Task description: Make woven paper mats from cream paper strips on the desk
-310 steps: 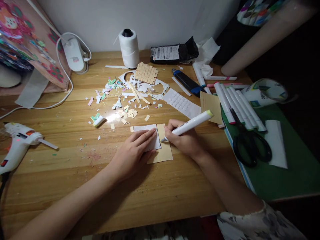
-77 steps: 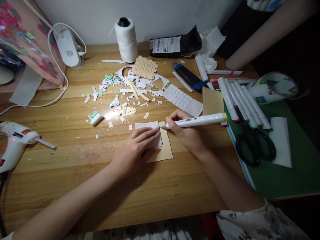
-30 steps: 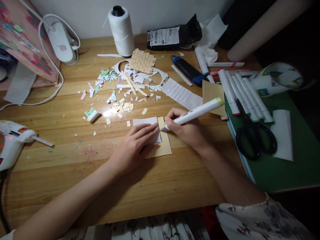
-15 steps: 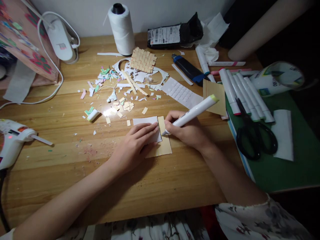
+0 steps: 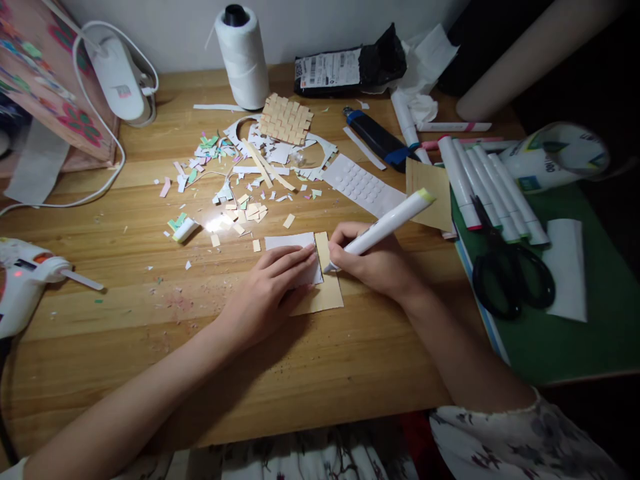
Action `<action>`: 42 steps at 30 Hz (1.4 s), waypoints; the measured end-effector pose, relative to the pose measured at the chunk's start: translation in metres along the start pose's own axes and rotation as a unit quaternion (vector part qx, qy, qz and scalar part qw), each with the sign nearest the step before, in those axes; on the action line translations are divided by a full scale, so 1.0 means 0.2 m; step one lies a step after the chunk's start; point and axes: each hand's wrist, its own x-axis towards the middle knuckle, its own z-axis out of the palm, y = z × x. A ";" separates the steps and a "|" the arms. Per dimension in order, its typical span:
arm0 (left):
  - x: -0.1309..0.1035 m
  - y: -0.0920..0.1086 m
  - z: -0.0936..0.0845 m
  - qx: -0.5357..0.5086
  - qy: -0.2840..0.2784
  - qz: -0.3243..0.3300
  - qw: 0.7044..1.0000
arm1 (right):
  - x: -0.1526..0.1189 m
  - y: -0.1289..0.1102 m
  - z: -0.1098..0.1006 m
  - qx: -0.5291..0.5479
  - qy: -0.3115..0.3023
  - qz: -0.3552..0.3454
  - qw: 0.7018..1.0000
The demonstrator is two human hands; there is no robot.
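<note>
The pale yellow, four-cornered card (image 5: 326,295) lies on the brown wooden tabletop (image 5: 280,393), and we see a white rectangular paper (image 5: 289,241) covering its upper left part. The left hand (image 5: 273,283) rests over the card, on this paper, and its grip is laid flat with fingers stretched. To the right side of the card we find the right hand (image 5: 377,263), whose grip is pinching a tilted, long white marker with a yellow-green end (image 5: 390,223). Its tip is over the card, just beside the paper's right edge; whether it touches, we cannot tell. Behind the card we notice small coloured paper scraps (image 5: 257,212); well to its right, black scissors (image 5: 496,252).
</note>
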 end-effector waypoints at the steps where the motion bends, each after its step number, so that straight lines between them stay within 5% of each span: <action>1: 0.00 0.00 0.00 0.000 -0.001 0.000 1.000 | 0.00 0.00 0.00 -0.003 -0.012 0.003 1.000; 12: 0.00 0.00 -0.01 0.002 -0.003 0.001 1.000 | -0.01 0.02 0.00 0.007 -0.045 0.006 0.999; 22: -0.05 0.06 -0.02 0.029 0.046 0.015 0.998 | 0.02 0.00 0.00 0.259 0.066 0.005 0.964; 30: -0.16 0.17 -0.01 0.012 0.022 -0.014 1.000 | 0.02 0.02 -0.01 0.253 0.075 0.005 0.965; 42: -0.18 0.15 0.05 -0.015 -0.010 -0.011 1.000 | 0.00 -0.01 0.01 0.212 0.041 0.024 0.976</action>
